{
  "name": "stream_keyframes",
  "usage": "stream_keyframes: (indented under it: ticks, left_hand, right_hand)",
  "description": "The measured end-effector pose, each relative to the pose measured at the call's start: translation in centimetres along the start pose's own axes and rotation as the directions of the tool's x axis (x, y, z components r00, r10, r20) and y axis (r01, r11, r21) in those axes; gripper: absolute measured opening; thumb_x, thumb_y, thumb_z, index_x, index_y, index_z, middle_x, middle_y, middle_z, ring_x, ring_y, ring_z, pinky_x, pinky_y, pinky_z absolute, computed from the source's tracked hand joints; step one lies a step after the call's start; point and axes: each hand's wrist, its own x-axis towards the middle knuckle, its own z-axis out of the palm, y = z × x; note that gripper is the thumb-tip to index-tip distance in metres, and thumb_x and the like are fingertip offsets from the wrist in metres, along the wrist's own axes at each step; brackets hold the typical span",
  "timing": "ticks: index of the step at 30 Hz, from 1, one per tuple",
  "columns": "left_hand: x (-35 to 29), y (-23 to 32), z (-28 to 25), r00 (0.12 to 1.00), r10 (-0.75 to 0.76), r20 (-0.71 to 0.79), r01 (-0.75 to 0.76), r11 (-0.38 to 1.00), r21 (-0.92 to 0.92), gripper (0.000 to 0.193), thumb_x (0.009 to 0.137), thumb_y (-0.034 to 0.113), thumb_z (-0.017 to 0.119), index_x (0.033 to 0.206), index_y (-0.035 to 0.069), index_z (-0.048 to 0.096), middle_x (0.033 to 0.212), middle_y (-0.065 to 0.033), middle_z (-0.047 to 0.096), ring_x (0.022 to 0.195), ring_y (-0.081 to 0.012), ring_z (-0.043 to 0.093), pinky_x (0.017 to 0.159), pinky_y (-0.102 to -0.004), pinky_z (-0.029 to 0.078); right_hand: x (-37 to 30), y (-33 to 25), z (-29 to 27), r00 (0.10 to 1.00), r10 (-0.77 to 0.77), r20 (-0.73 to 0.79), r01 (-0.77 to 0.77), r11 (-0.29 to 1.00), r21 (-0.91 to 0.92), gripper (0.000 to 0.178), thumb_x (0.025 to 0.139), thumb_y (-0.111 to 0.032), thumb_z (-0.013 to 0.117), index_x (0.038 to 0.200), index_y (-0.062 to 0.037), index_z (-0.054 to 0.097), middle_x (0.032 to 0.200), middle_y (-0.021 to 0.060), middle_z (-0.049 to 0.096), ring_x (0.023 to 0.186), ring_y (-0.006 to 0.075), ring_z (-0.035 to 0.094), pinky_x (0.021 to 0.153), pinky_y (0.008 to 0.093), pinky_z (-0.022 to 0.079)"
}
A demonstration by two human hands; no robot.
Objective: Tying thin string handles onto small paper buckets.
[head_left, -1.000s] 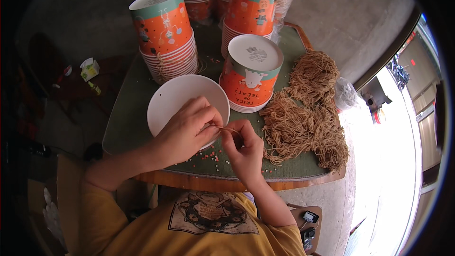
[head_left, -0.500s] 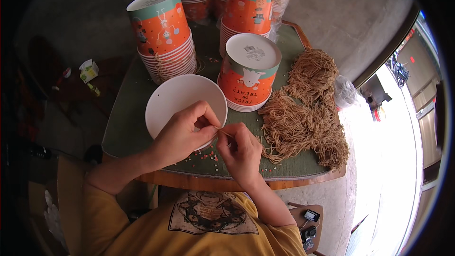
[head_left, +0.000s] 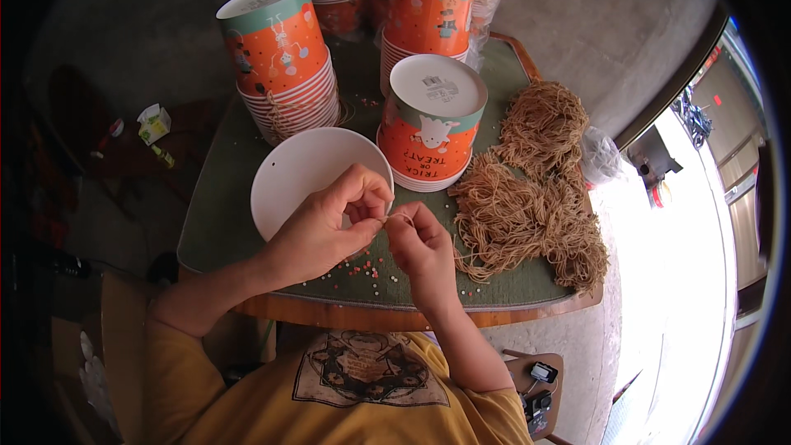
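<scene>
A thin tan cord (head_left: pixel 400 216) is pinched between my two hands, with a small loop showing at the right fingertips. My left hand (head_left: pixel 323 218) is closed on it, thumb against forefinger, in front of the white inside of a tilted paper bucket (head_left: pixel 288 181). A small dark hole shows in the bucket's wall near its left rim. My right hand (head_left: pixel 422 254) is closed on the cord too, just right of the bucket's rim. Whether the cord passes through the bucket's near wall is hidden by the hands.
Upside-down orange and green buckets stand in stacks at left (head_left: pixel 280 53), centre (head_left: pixel 432 132) and back (head_left: pixel 428 25). Bundles of tan cords (head_left: pixel 527 214) lie at the right. Small paper dots (head_left: pixel 375 272) litter the green tabletop (head_left: pixel 214 222) near its wooden front edge.
The cord, pulled fairly straight before, now curls into a small loop at the right fingertips. My right hand has shifted slightly up and turned; the left fingers have opened out a little.
</scene>
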Motion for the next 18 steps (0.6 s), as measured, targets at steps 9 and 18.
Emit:
stream_keyframes:
  ticks: [9,18]
  left_hand:
    - [0.5,-0.1,-0.4,0.998,-0.037,0.041,0.038,0.999,-0.011,0.032,0.085,-0.006,0.058,0.114,0.002,0.046,0.087,-0.0014,0.054,0.079,-0.0079,0.055,0.074,-0.0246,0.048]
    - [0.1,0.2,-0.2,0.999,-0.008,0.047,0.004,0.996,0.086,0.036,0.086,-0.006,0.057,0.119,0.003,0.043,0.089,-0.0036,0.055,0.083,-0.0096,0.056,0.077,-0.0265,0.048]
  right_hand:
    - [-0.3,-0.5,-0.2,0.985,0.169,0.027,-0.170,0.985,0.033,0.013,0.096,-0.020,0.058,0.092,-0.0071,0.056,0.075,-0.0062,0.055,0.059,-0.0001,0.044,0.048,0.0174,0.033]
    - [0.1,-1.1,-1.0,0.987,0.132,0.096,-0.141,0.985,0.098,0.016,0.096,-0.018,0.059,0.103,-0.0042,0.059,0.086,-0.0034,0.061,0.069,-0.0001,0.051,0.052,0.0160,0.040]
